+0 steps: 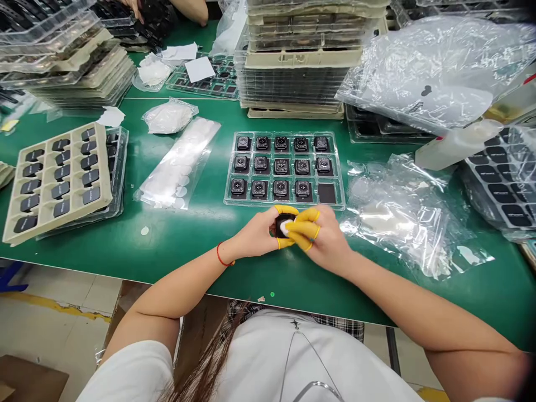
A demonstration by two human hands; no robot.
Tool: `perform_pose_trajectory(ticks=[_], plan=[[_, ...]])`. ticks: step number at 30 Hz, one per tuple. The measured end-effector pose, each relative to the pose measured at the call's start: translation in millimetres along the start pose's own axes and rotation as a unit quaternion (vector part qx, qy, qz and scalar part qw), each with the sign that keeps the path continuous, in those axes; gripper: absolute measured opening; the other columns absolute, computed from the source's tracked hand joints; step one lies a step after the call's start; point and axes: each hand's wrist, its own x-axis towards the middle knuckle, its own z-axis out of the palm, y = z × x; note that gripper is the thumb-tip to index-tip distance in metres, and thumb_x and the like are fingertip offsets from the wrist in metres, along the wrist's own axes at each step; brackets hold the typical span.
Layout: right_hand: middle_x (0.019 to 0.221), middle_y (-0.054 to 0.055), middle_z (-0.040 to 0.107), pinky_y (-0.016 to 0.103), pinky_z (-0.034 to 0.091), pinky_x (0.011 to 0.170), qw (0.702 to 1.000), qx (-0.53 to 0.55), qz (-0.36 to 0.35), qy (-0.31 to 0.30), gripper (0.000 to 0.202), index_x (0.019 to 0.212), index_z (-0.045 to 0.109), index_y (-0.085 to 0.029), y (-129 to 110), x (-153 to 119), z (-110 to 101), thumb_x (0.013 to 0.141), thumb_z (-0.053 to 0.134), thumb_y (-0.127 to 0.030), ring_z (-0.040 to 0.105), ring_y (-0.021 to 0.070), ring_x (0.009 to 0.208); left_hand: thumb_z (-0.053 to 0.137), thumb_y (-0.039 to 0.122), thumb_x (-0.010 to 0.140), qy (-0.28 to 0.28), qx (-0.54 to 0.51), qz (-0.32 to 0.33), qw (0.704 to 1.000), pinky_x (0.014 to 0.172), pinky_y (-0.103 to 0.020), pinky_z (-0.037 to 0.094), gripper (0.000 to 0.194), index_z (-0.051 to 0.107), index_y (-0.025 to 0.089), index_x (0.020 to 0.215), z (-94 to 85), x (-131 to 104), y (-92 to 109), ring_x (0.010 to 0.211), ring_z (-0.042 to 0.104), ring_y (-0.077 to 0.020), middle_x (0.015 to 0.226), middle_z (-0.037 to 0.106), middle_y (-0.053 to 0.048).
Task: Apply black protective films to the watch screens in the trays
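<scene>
Yellow-tipped fingers cover most of the dark watch-like piece (pixel 279 226), so its edges and the side facing down are hidden, and whatever markings it bears cannot be read. The left hand (pixel 256 233) curls around it, thumb and fingers closed on its sides; the right hand (pixel 329 240) is bent in, its fingertips gathered on a small white wad (pixel 286 228) against the face, the wad's shape partly covered. The piece looks black and squarish with rounded corners, held above the green table (pixel 201 234) just in front of a clear tray (pixel 338 173). Fourteen similar pieces sit in that tray; its near right compartment shows only a dark square (pixel 327 193). To the left lie a strip of white discs (pixel 180 162) and a cream tray (pixel 104 167); crumpled plastic bags (pixel 402 218) crowd the right, and tall tray stacks (pixel 301 78) block the view beyond.
</scene>
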Motion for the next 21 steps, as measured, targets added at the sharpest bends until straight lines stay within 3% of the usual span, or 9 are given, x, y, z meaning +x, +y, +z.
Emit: perform_pose_trajectory(ticks=[3,6,10,13,15,18,19,21], plan=[[0.083,0.002,0.066,0.034,0.041,0.073,0.999,-0.025,-0.043,0.003,0.016,0.097,0.066,-0.028,-2.1,-8.2,1.7,0.090,0.058,-0.015,0.054,0.0167,0.079,0.068,0.022,0.077,-0.034,0.056,0.029,0.997,0.085,-0.032,0.054,0.049,0.052,0.021,0.123,0.8,1.7,-1.9,0.097,0.065,-0.0192,0.115,0.066,-0.006],[0.086,0.003,0.066,0.036,0.042,0.076,0.996,-0.061,-0.032,0.059,0.019,0.103,0.063,-0.027,8.9,-8.1,6.6,0.089,0.061,-0.015,0.055,0.0184,0.081,0.071,0.031,0.077,-0.047,0.066,-0.002,0.997,0.080,-0.034,0.054,0.048,0.054,0.019,0.120,4.7,1.5,-2.8,0.092,0.065,-0.0208,0.108,0.067,-0.006],[0.082,0.003,0.065,0.038,0.043,0.076,0.993,-0.059,0.071,0.076,0.006,0.094,0.063,-0.025,32.3,0.6,4.3,0.090,0.060,-0.022,0.058,0.0196,0.080,0.076,0.031,0.072,-0.025,-0.021,-0.045,0.998,0.076,-0.032,0.054,0.051,0.055,0.017,0.117,7.8,0.4,-0.3,0.086,0.064,-0.0180,0.102,0.065,-0.006],[0.083,0.004,0.065,0.039,0.044,0.075,0.983,-0.043,0.154,0.087,0.006,0.091,0.063,-0.026,28.4,1.2,-3.1,0.091,0.058,-0.026,0.059,0.0206,0.080,0.075,0.028,0.073,0.012,-0.037,-0.038,0.999,0.080,-0.030,0.054,0.053,0.053,0.018,0.120,3.6,1.3,1.2,0.089,0.063,-0.0161,0.111,0.064,-0.007],[0.083,0.002,0.066,0.040,0.044,0.078,0.992,-0.020,0.109,0.067,0.007,0.092,0.064,-0.028,15.7,-1.3,-3.8,0.091,0.058,-0.025,0.059,0.0189,0.078,0.073,0.026,0.074,0.028,-0.023,-0.029,0.999,0.081,-0.030,0.053,0.051,0.053,0.018,0.120,0.2,2.2,-0.5,0.090,0.063,-0.0162,0.114,0.064,-0.008],[0.082,-0.001,0.068,0.041,0.040,0.088,1.000,-0.026,-0.011,0.006,0.012,0.092,0.067,-0.030,4.0,-3.6,5.0,0.091,0.058,-0.022,0.058,0.0160,0.075,0.072,0.024,0.073,-0.005,0.017,-0.011,1.000,0.083,-0.032,0.053,0.047,0.055,0.018,0.116,-1.0,2.2,-4.8,0.093,0.064,-0.0184,0.112,0.065,-0.007],[0.083,-0.001,0.068,0.041,0.039,0.089,0.999,-0.041,-0.006,-0.002,0.013,0.092,0.068,-0.030,5.6,-3.2,9.1,0.091,0.057,-0.022,0.058,0.0161,0.076,0.072,0.026,0.073,-0.017,0.026,-0.016,0.999,0.081,-0.032,0.053,0.044,0.055,0.018,0.114,-0.4,1.8,-5.3,0.092,0.064,-0.0186,0.108,0.065,-0.006],[0.084,0.001,0.068,0.041,0.038,0.088,0.995,-0.069,0.075,0.010,0.013,0.091,0.068,-0.028,15.6,-1.0,15.1,0.092,0.055,-0.024,0.059,0.0174,0.080,0.073,0.028,0.074,-0.023,0.029,-0.035,0.999,0.077,-0.032,0.054,0.043,0.056,0.018,0.112,1.2,0.7,-4.0,0.086,0.063,-0.0175,0.102,0.065,-0.005]])
